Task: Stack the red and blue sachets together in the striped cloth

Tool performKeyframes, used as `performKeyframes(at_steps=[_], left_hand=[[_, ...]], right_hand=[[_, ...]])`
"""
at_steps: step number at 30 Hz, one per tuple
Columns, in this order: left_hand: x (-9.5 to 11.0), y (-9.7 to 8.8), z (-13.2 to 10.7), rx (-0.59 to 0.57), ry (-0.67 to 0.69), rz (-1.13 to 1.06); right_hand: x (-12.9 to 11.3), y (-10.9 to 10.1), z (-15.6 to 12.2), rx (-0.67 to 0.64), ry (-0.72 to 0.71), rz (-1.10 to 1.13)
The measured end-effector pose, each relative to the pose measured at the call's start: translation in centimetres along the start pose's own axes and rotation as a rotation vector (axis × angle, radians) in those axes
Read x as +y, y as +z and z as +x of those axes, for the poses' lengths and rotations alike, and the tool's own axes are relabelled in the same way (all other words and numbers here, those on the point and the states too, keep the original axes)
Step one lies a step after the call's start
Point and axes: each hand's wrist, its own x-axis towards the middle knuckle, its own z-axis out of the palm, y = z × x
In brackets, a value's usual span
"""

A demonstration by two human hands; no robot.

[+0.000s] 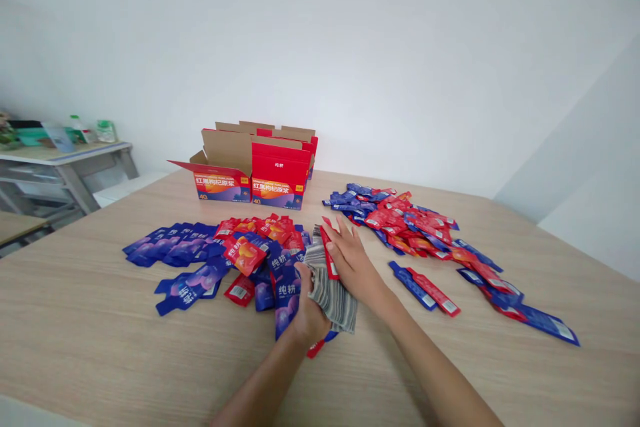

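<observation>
My left hand (309,310) is closed round a thick stack of sachets (327,290), whose silvery edges face me. My right hand (354,260) lies on top of that stack with fingers stretched out, pressing a red sachet (329,255) against it. Left of the hands lies a spread of flat blue cartons and red pouches (235,257). To the right sits a heap of red and blue sachets (405,220), and a loose blue and red pair (425,288) lies just beside my right wrist.
Open red and purple cardboard boxes (255,173) stand at the back of the wooden table (100,333). A grey side table (60,160) with bottles stands far left. White walls close the room behind and to the right.
</observation>
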Motion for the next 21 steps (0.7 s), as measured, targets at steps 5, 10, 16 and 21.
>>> performKeyframes(at_steps=[5,10,16,21], left_hand=[[1.8,0.8,0.0,0.024,0.064,-0.104],[3.8,1.0,-0.1,0.08,0.139,-0.117],[4.3,1.5,-0.3,0.021,0.094,-0.086],[3.2,0.8,0.1,0.035,0.062,-0.04]], right_hand=[[-1.1,1.7,-0.3,-0.044,-0.122,-0.19],[-3.1,2.7,-1.1,0.013,-0.177,-0.327],[-3.9,1.7,-1.0,-0.018,-0.152,-0.324],[-1.1,1.8,-0.3,0.01,-0.092,-0.315]])
